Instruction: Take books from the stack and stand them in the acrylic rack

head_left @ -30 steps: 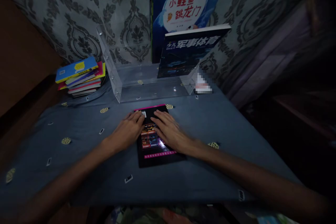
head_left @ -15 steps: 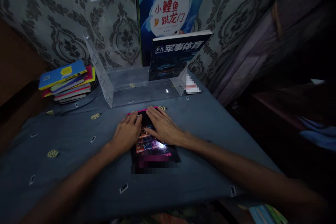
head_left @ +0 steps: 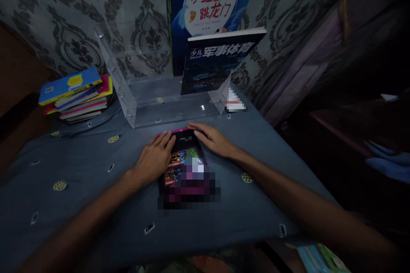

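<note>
My left hand (head_left: pixel 155 155) and right hand (head_left: pixel 213 140) frame a black book (head_left: pixel 184 158) lying flat on the surface (head_left: pixel 105 204) at the center of the frame, both grips slack, fingers extended and closed around nothing. The job looks partway along: a dark blue book (head_left: pixel 208 66) leans in the clear rack (head_left: pixel 123 98) at upper center, while the black one, seemingly being squared up, is not yet lifted. My forearms angle in from the lower corners, left palm down over the book's left edge, right fingertips at its far right corner.
</note>
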A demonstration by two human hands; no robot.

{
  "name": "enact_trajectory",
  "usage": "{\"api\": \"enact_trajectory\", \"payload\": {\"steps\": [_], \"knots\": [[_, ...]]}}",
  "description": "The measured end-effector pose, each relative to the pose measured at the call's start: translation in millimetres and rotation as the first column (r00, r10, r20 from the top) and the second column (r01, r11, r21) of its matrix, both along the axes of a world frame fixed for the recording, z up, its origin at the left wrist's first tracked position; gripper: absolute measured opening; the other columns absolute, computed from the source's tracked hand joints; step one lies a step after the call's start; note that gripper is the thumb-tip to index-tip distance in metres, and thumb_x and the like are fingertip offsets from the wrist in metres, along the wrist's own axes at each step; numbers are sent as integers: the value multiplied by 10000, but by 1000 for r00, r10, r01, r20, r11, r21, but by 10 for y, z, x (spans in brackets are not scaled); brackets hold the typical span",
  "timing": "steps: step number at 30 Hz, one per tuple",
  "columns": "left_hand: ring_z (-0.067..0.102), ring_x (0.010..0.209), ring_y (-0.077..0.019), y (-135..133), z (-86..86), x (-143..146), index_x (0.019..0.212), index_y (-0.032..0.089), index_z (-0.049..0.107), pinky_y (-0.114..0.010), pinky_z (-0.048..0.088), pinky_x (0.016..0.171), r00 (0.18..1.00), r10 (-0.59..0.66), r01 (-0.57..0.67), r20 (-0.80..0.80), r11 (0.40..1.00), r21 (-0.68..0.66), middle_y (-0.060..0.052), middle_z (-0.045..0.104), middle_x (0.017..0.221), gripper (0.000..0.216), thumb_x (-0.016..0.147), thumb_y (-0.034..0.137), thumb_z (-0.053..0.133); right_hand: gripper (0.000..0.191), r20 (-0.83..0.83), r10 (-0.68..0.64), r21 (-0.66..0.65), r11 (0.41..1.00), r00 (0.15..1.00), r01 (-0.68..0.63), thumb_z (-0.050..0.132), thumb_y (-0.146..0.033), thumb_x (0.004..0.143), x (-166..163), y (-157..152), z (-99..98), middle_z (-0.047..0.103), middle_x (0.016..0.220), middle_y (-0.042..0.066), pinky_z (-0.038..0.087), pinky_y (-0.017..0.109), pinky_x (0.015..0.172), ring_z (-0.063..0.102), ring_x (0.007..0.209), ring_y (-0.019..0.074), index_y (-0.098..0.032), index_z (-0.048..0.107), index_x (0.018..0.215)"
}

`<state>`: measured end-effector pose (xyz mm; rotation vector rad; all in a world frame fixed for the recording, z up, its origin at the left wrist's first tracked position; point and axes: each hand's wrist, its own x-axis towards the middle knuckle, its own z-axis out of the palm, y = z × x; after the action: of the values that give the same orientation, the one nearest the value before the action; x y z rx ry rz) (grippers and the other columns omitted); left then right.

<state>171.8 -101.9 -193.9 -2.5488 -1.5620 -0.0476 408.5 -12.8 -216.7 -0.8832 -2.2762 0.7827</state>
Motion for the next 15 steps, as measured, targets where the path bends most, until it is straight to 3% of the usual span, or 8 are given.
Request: {"api": "enact_trajectory", "payload": {"steps": [5, 10, 15], "knots": [[365, 1495, -237, 149, 45, -27, 1504, 112, 414, -477, 333, 1215, 989, -126, 136, 82, 982, -130, -140, 407, 1597, 588, 917, 101, 392, 438, -30, 25, -31, 999, 999, -26, 358, -361, 1053, 20, 27, 41, 676, 1359, 85, 480, 498, 1103, 619, 1279, 225, -242, 500, 1450], [366, 1495, -230, 207, 74, 28, 1495, 145, 411, -475, 341, 1206, 975, -163, 186, 148, 970, -159, -135, 413, 1594, 602, 896, 103, 449, 427, -49, 30, -54, 998, 998, -33, 359, -350, 1060, 22, 14, 39, 663, 1375, 87, 464, 514, 1115, 607, 1289, 221, -243, 506, 1447], [275, 1533, -202, 185, 60, 200, 1509, 162, 396, -493, 253, 1246, 959, -250, 271, 131, 944, -187, -110, 399, 1607, 692, 840, -8, 436, 420, -54, 23, -44, 999, 998, -25, 351, -343, 1061, 18, 28, 8, 663, 1368, 97, 465, 502, 1113, 604, 1284, 216, -224, 522, 1427]]}}
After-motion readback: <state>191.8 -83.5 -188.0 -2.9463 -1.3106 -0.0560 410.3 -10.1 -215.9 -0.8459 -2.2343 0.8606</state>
